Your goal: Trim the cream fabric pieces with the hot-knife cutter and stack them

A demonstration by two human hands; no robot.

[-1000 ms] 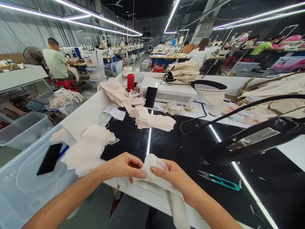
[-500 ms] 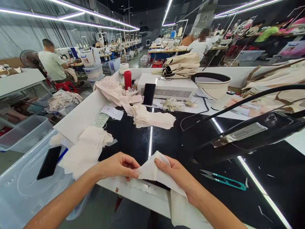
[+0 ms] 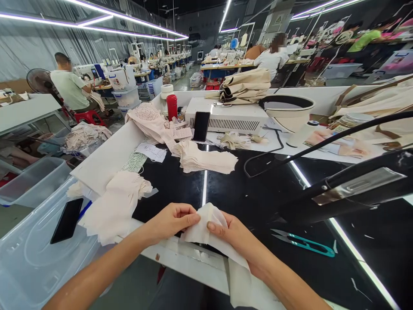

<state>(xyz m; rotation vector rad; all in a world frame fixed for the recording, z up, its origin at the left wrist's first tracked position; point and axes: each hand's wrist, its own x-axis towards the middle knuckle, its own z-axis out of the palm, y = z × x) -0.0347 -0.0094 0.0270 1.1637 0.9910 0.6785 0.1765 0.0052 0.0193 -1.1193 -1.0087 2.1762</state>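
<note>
A cream fabric piece (image 3: 206, 230) stretches between my hands above the front edge of the black tabletop. My left hand (image 3: 180, 219) pinches its upper left edge between thumb and fingers. On the other side my right hand (image 3: 227, 232) grips the cloth, thumb on top and fingers behind it. The rest of the fabric drapes down below my right wrist over the table edge. Teal thread snips (image 3: 305, 243) lie on the black surface, right of my right hand. Beyond both hands rests a stack of cream fabric pieces (image 3: 206, 158).
Another cream fabric pile (image 3: 114, 206) and a phone (image 3: 66, 221) lie at left, by a clear plastic bin (image 3: 29, 254). A black machine arm (image 3: 348, 189) reaches in from the right. At the back stand a second phone (image 3: 201, 126), a red bottle (image 3: 172, 107) and a white box (image 3: 226, 116).
My left hand has moved right and slightly up along the cloth, closer to my right hand. The black machine arm has shifted right in view.
</note>
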